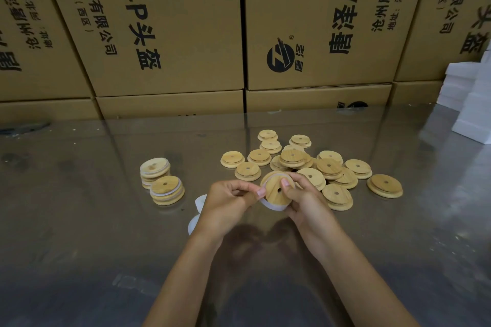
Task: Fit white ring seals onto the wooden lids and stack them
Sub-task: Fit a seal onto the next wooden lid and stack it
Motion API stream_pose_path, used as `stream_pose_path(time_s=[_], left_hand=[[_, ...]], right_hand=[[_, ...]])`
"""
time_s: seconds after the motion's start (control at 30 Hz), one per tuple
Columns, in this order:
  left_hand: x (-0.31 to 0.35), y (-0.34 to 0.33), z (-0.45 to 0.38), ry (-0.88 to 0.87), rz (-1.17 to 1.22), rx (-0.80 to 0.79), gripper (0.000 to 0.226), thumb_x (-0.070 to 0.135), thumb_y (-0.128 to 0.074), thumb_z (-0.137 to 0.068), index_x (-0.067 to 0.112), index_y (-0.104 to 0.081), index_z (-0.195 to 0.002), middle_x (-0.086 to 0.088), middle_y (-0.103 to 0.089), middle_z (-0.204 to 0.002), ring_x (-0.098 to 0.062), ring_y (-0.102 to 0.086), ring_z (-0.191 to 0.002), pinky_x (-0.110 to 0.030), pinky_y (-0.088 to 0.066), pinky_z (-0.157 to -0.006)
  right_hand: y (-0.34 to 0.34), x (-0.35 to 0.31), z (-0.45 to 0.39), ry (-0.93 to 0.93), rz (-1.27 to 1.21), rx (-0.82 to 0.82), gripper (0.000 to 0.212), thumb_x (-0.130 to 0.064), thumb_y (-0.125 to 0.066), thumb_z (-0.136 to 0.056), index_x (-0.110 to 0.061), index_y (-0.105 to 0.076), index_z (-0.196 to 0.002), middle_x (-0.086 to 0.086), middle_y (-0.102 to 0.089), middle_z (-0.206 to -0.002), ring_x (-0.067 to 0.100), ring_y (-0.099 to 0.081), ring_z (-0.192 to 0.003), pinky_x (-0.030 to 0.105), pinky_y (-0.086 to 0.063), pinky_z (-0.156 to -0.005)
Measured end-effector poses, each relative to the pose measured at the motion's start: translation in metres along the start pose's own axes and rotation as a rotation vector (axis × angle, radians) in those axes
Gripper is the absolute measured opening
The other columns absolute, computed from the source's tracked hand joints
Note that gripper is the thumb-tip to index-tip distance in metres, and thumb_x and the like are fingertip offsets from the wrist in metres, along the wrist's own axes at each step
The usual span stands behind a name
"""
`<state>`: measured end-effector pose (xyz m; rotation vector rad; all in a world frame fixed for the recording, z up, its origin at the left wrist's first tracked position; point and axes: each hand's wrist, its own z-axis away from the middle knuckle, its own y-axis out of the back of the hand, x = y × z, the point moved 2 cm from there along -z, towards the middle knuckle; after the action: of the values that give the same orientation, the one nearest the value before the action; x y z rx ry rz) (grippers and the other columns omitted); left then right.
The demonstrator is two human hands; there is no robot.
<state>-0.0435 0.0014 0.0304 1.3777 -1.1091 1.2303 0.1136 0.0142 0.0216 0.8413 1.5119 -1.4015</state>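
We hold a lid (276, 190) tilted above the tabletop (79, 233), our right hand (303, 198) gripping its edge while our left hand (229, 200) pinches the white ring (268, 203) half stretched around it. Spare rings (198, 210) lie just left of our left wrist. Beyond, two stacks (162, 183) of ringed lids stand left, loose lids (313, 164) lie scattered right, and cartons (172, 34) rise behind.
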Motion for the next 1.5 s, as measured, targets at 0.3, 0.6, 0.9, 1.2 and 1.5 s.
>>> stream_pose_path(time_s=[0.3, 0.6, 0.9, 1.2, 1.5], left_hand=[[0.0, -0.005, 0.001, -0.082, -0.049, 0.05, 0.008, 0.017, -0.08, -0.078, 0.013, -0.074, -0.074, 0.004, -0.073, -0.068, 0.002, -0.062, -0.06, -0.011, -0.045, -0.058], [-0.003, -0.003, -0.001, -0.04, -0.095, 0.064, 0.013, 0.022, -0.08, -0.079, 0.012, -0.073, -0.078, 0.0, -0.073, -0.072, -0.001, -0.061, -0.062, -0.019, -0.046, -0.064], [-0.003, -0.001, -0.003, -0.075, -0.114, 0.077, 0.008, 0.014, -0.074, -0.084, 0.015, -0.07, -0.077, 0.005, -0.07, -0.069, -0.001, -0.061, -0.063, -0.024, -0.051, -0.067], [-0.002, -0.001, -0.002, -0.073, -0.199, -0.002, 0.013, 0.017, -0.069, -0.088, 0.02, -0.069, -0.076, -0.005, -0.071, -0.075, -0.013, -0.061, -0.071, -0.044, -0.055, -0.081], [-0.004, -0.005, -0.001, -0.088, -0.267, -0.086, 0.014, 0.025, -0.065, -0.091, 0.024, -0.066, -0.077, -0.004, -0.065, -0.072, -0.014, -0.055, -0.068, -0.031, -0.044, -0.065]], right_hand=[[-0.001, 0.003, 0.0, -0.016, 0.002, -0.015, 0.018, -0.014, -0.055, -0.1, -0.01, -0.062, -0.116, 0.012, -0.073, -0.11, 0.02, -0.069, -0.098, 0.028, -0.054, -0.079], [-0.002, 0.007, -0.002, -0.026, -0.015, -0.003, 0.018, -0.014, -0.057, -0.099, -0.01, -0.063, -0.115, 0.016, -0.072, -0.115, 0.022, -0.07, -0.101, 0.031, -0.056, -0.084], [-0.003, 0.005, 0.0, -0.056, 0.024, -0.011, 0.025, -0.012, -0.062, -0.095, -0.005, -0.063, -0.118, 0.015, -0.072, -0.108, 0.023, -0.068, -0.097, 0.036, -0.052, -0.083], [-0.005, 0.003, 0.004, 0.006, 0.164, -0.045, 0.02, -0.011, -0.062, -0.094, 0.002, -0.065, -0.109, 0.013, -0.072, -0.096, 0.016, -0.064, -0.086, 0.03, -0.049, -0.074], [0.007, -0.001, -0.003, -0.038, 0.082, -0.035, 0.018, -0.011, -0.056, -0.098, 0.001, -0.068, -0.104, 0.009, -0.074, -0.092, 0.014, -0.069, -0.081, 0.027, -0.052, -0.07]])
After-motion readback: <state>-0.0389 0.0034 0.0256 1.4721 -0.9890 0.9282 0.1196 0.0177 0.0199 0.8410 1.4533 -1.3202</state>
